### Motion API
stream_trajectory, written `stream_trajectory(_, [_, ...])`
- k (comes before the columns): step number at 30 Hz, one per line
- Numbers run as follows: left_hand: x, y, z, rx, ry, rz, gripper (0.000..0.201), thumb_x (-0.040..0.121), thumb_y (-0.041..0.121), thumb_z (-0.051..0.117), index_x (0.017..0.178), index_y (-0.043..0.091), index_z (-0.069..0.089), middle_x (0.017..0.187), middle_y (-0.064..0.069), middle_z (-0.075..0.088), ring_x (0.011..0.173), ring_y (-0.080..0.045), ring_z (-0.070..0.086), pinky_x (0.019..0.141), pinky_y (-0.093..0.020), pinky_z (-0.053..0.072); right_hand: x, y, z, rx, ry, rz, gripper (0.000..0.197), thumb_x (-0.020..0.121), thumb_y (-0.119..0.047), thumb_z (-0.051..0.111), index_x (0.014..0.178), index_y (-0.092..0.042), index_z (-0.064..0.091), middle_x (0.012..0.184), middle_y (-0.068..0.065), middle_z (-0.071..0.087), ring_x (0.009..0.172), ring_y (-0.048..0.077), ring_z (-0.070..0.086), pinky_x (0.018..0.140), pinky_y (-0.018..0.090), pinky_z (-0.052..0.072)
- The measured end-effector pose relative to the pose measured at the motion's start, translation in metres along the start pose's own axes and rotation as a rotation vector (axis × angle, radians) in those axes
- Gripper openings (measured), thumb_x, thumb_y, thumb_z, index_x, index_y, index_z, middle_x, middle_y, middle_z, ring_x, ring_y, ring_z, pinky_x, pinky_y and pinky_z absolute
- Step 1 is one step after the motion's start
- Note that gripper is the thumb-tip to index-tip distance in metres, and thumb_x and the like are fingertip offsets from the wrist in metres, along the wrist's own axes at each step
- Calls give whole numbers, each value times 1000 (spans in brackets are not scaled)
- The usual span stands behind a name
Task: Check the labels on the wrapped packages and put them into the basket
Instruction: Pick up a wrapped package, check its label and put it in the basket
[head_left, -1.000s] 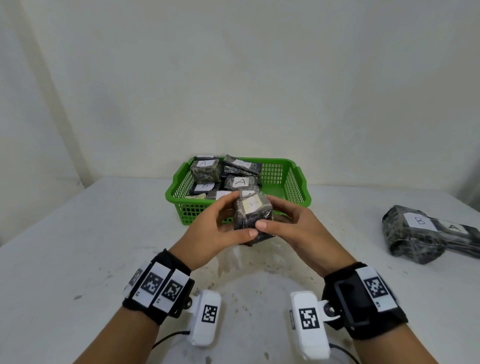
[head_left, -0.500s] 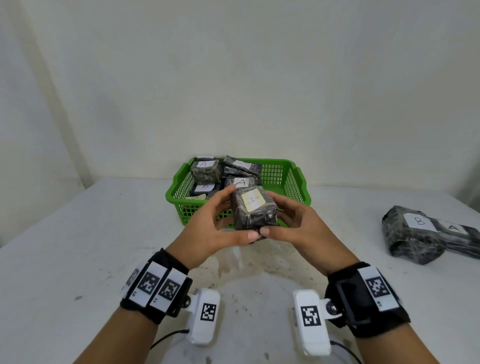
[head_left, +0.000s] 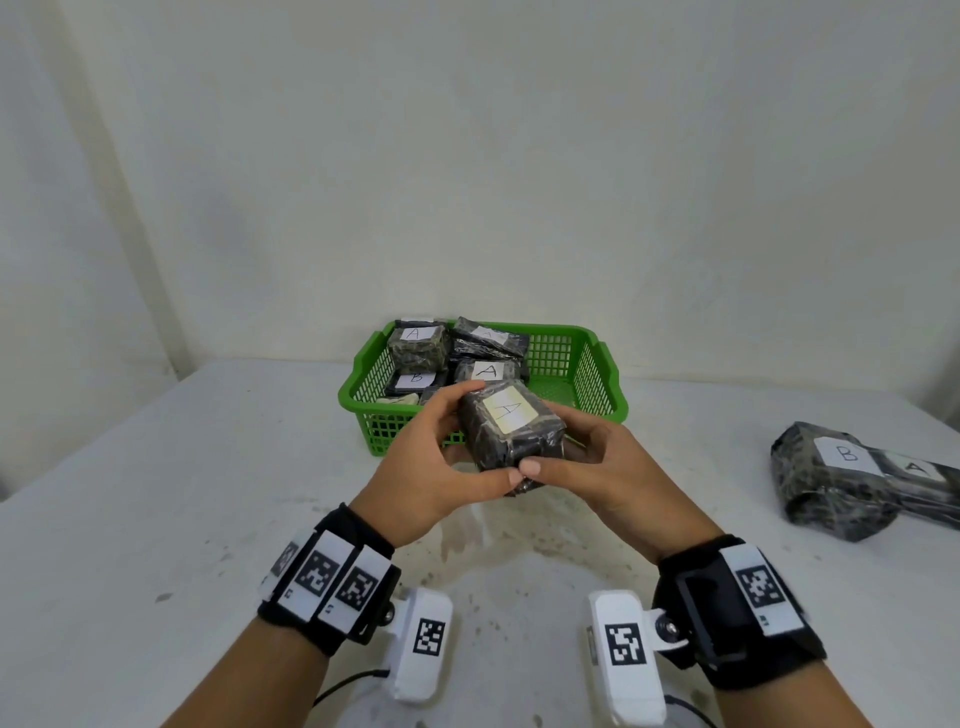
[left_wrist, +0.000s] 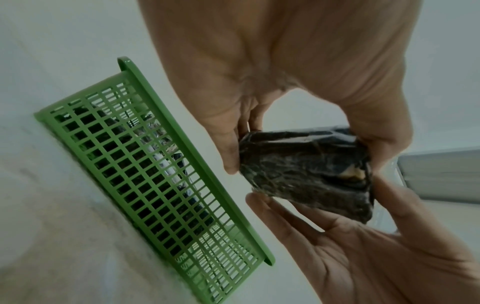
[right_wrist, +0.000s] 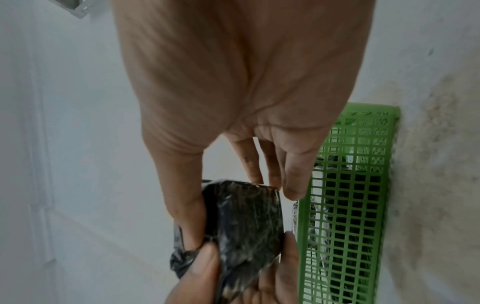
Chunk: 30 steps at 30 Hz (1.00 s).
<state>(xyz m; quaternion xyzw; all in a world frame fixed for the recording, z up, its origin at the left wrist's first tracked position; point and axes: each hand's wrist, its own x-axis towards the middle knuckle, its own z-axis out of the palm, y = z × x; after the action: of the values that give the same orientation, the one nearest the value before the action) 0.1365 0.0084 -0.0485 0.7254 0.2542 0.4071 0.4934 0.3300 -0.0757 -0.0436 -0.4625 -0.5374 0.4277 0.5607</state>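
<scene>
Both hands hold one dark wrapped package (head_left: 511, 431) above the table, just in front of the green basket (head_left: 605, 374). Its white label, marked A, faces up toward me. My left hand (head_left: 441, 467) grips its left side, thumb under the near edge. My right hand (head_left: 597, 467) grips the right side, thumb meeting the left thumb. The left wrist view shows the package (left_wrist: 306, 170) pinched between the fingers of both hands, with the basket (left_wrist: 155, 164) beside it. The right wrist view shows the package (right_wrist: 246, 222) in the same two-handed hold next to the basket (right_wrist: 363, 205). Several labelled packages (head_left: 485, 371) lie in the basket.
Two more wrapped packages, labelled B (head_left: 831, 478) and A (head_left: 930, 483), lie at the right edge of the white table (head_left: 156, 493). A white wall rises right behind the basket. The basket's right half (head_left: 561, 358) holds no packages.
The hands have tilted the package so its label A turned up into view, and have lifted it slightly toward the basket.
</scene>
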Motion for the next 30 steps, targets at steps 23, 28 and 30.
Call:
stream_trajectory(23, [27,14,-15,-132,237,-194,45,89,16,71,132,16,58,126,-4,61,105,-17,70,84,-31,60,56,-27,4,50,177,296,27,93,-12,73,115,4,69,97,14,74,83,25,69,76,40,56])
stream_trajectory(28, [48,21,-50,160,259,-185,28,89,34,70,115,25,69,111,7,70,102,-11,67,92,-30,54,89,-32,8,61,195,314,10,92,-9,74,95,-2,69,77,6,74,69,18,70,67,30,58])
stream_trajectory(30, [60,19,-67,242,318,-195,19,90,30,68,108,24,71,106,9,70,99,-7,64,82,-17,47,103,-32,11,49,199,323,13,92,-9,75,99,1,70,83,10,73,73,21,70,67,31,59])
